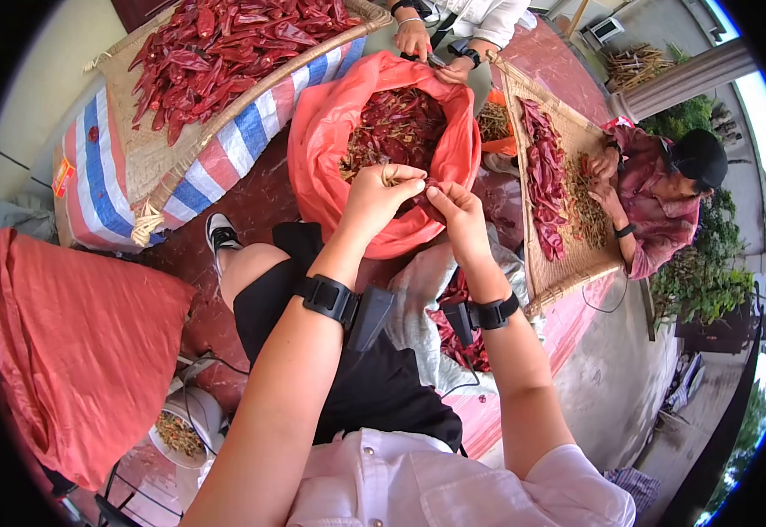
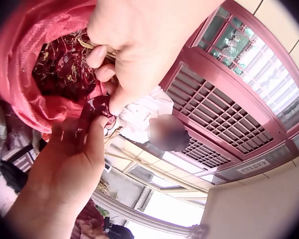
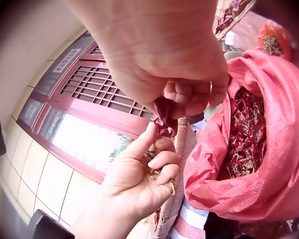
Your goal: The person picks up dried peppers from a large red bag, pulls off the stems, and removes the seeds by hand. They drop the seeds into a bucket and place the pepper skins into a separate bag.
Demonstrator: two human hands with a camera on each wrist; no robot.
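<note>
Over the red woven sack (image 1: 313,149) my two hands meet at one dried red chili (image 3: 164,117). My right hand (image 1: 462,220) pinches it from one side, fingers curled around it. At its other end, the thumb and forefinger of my left hand (image 1: 374,198) grip it. The remaining left fingers are curled over a small bunch of pale dry stems (image 3: 154,174). Inside the sack lie dried chilies mixed with stems (image 1: 396,132). A whitish sack (image 1: 418,281) with more red chilies (image 1: 458,338) stands below my right hand.
A heap of chilies (image 1: 207,53) lies on a woven mat (image 1: 128,132) at left. Another person's hands (image 1: 431,53) are beyond the sack. At right, a person in a cap (image 1: 664,189) handles stems on a woven tray (image 1: 532,255). A bucket (image 1: 207,408) holds stems.
</note>
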